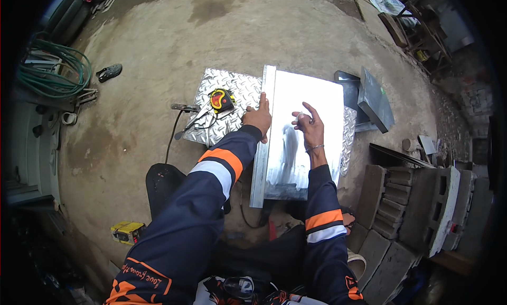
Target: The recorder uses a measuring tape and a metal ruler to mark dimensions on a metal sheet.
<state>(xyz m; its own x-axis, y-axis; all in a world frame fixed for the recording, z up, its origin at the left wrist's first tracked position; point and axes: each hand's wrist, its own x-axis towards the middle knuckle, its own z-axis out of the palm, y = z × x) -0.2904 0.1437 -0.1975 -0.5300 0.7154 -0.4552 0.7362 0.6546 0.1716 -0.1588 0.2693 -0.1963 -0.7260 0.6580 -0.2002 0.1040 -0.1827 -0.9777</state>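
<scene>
A shiny sheet-metal panel point(290, 153) lies across a checker-plate surface, with a long narrow metal strip point(259, 181) along its left edge. My left hand point(257, 117) rests on that strip, index finger stretched along it and fingers spread. Over the panel's middle is my right hand point(310, 127), its index finger raised and its thumb and other fingers pinching a small whitish piece point(300, 116) whose kind I cannot make out. Left of my left hand, a yellow-and-black tape measure point(221, 100) sits on the checker plate point(237, 83) beside a metal tool point(191, 122).
A clamp with a black cable point(173, 133) hangs at the plate's left edge. Grey metal boxes point(376, 100) stand to the right. Concrete blocks point(391, 204) are stacked nearer on the right. A green hose point(58, 70), a shoe point(109, 72) and a yellow box point(127, 232) lie left.
</scene>
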